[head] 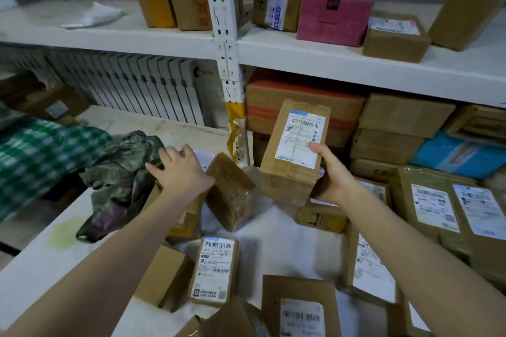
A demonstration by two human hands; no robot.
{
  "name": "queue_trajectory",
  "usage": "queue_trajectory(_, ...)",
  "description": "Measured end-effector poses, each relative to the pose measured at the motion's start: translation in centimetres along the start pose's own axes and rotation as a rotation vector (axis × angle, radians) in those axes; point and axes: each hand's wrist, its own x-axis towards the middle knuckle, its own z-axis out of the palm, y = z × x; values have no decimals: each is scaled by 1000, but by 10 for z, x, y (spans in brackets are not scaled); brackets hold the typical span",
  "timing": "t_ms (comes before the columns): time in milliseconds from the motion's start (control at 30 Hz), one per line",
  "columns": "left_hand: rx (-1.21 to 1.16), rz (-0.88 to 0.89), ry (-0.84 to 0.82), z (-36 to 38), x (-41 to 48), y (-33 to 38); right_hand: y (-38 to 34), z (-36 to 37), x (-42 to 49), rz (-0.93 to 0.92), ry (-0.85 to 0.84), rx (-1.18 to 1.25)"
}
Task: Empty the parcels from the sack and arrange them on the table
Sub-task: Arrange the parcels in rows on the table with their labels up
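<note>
1. Stockroom setting: white shelving beyond both hands, loaded with cartons.
2. Right hand: curled round the lower right edge of a tall brown parcel, thumb on its white label, holding it upright above the table.
3. Left hand: spread palm-down, fingers fairly straight, pressing on the rim of the sack; no clear pinch visible.
4. Just left of that hand: sack dark, mottled, crumpled and mostly slack; inside hidden, so contents unknown.
5. Between the hands: tilted brown box, lying at the sack's mouth.
6. Nearer than the hands: labelled parcels scattered at odd angles over the white table.
7. Judged far along with emptying; tidy arranging largely left to do.
</note>
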Motion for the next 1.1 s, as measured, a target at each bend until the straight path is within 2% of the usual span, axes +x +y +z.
queue_trajectory(100,-4,110,126,-2,-7,21,-2,-5,4,-72,55,-82)
queue_trajectory(133,-81,201,194,-3,-9,30,-1,-4,6,-88,84,-120)
queue_trajectory(167,-254,300,231,-1,-8,42,0,-1,8,-102,124,-164)
queue_trajectory(200,-504,363,175,-1,-7,55,0,2,11,-112,161,-204)
queue_trajectory(267,-964,311,-180,-5,-9,79,4,4,22,-122,187,-255)
queue_trajectory(300,-1110,234,-359,-2,-6,89,6,5,28,-121,190,-267)
queue_trajectory(333,-1172,187,-460,1,-4,95,10,7,33,-122,183,-261)
queue_trajectory(500,-1094,135,-484,22,19,97,20,16,38,-139,91,-241)
queue_trajectory(567,-1015,94,-511,31,22,101,26,15,41,-127,136,-344)
queue_trajectory(667,-836,165,-472,46,22,108,39,14,40,-129,186,-622)
queue_trajectory(867,-700,318,-337,66,29,131,41,-4,34,-388,261,-820)
queue_trajectory(967,-606,413,-227,79,24,139,51,-8,39,-441,267,-1094)
queue_trajectory(1067,-518,484,-239,90,27,139,61,-14,41,-410,206,-1587)
queue_trajectory(1100,-512,474,-247,91,26,138,63,-16,41,-428,218,-1681)
